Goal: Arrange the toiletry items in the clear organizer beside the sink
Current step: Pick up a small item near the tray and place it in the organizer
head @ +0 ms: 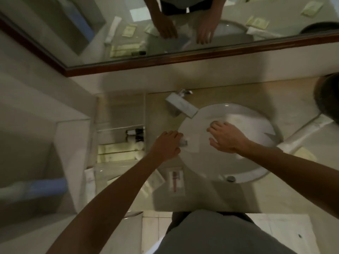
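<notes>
The clear organizer point(120, 110) stands on the counter left of the white sink point(247, 173). Its nearer compartments hold small dark-capped bottles point(135, 135) and cream packets point(114, 153); the far compartment looks bare. My left hand point(166, 144) reaches to the sink's left rim, its fairly straight fingers touching a small white-and-grey item point(184, 142) that is blurred. My right hand point(224, 137) hovers over the basin with fingers spread, holding nothing. A wrapped razor point(175, 181) and a flat packet point(158, 178) lie on the counter in front of the organizer.
A white soap dispenser point(180, 105) stands behind the sink's left edge. A white tube point(89, 177) lies at the counter's left front corner. More white packets point(304, 128) and a dark round object point(328, 96) sit right of the sink. The mirror point(165, 33) runs along the back wall.
</notes>
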### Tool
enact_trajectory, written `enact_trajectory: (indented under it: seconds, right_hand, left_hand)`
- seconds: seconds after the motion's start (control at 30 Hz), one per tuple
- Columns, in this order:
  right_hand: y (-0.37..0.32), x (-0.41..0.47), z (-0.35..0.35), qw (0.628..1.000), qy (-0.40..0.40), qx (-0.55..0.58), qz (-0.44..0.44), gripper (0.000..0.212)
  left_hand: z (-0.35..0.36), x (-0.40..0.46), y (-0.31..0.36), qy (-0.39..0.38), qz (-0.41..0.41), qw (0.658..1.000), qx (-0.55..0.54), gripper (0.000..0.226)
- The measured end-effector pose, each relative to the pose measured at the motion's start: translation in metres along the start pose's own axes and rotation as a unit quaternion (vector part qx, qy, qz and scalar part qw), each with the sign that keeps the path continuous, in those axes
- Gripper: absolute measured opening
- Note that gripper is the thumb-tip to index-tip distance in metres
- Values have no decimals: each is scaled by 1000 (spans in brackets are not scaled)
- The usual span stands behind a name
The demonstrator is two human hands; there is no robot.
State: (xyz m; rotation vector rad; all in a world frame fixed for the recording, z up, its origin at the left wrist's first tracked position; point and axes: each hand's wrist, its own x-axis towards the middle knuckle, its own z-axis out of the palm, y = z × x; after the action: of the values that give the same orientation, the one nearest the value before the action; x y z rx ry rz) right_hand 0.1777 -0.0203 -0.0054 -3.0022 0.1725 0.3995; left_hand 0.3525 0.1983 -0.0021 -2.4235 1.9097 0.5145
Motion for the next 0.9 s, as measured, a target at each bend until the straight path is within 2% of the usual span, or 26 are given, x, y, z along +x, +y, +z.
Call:
enact_trajectory:
  seconds: [0.23,0.4,0.63,0.8,0.9]
  right_hand:
    - [-77,29,6,999,-22,-4,38,49]
    - [-130,51,7,998,-54,13,38,49]
    - [-179,69,8,997,-62,26,34,48]
    - [-190,69,11,996,-71,42,39,47]
    - [-188,64,14,996,-71,36,39,46]
  left_hand:
    - [-27,-113,-147,-4,-102,994,-27,55]
    - [-19,-145,-233,-31,-142,989,-2,58]
    - [-7,-137,-263,-58,-147,987,31,59]
    - [2,-142,-268,-58,-141,984,91,70]
    - [2,-146,-268,-58,-138,984,99,69]
